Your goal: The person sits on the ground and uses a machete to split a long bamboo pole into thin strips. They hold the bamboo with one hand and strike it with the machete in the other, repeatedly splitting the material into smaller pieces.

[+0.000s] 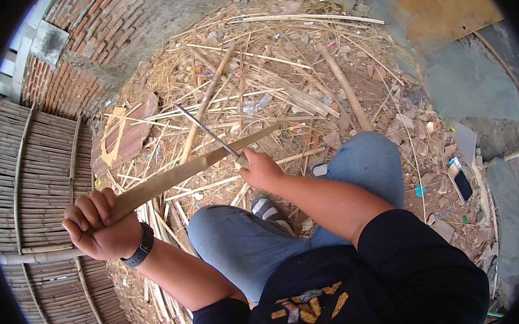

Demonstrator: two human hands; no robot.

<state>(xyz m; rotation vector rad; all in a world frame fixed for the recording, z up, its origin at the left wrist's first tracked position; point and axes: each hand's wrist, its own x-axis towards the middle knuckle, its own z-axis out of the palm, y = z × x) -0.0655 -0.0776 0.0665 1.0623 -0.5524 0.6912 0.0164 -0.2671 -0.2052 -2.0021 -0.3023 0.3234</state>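
Down in the head view: left hand (98, 226) clenched around 1 end of a bamboo slat (195, 167), right hand (260, 170) gripping a knife (207, 131) set against the slat's upper face, above both knees, over littered bamboo strips (277, 70).

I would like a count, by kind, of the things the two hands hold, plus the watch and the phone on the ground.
Bamboo strip, gripped by the left hand: 1
Long knife blade, held by the right hand against the strip: 1
Black wristwatch on the left wrist: 1
Phone lying on the ground at the right: 1
Total: 4
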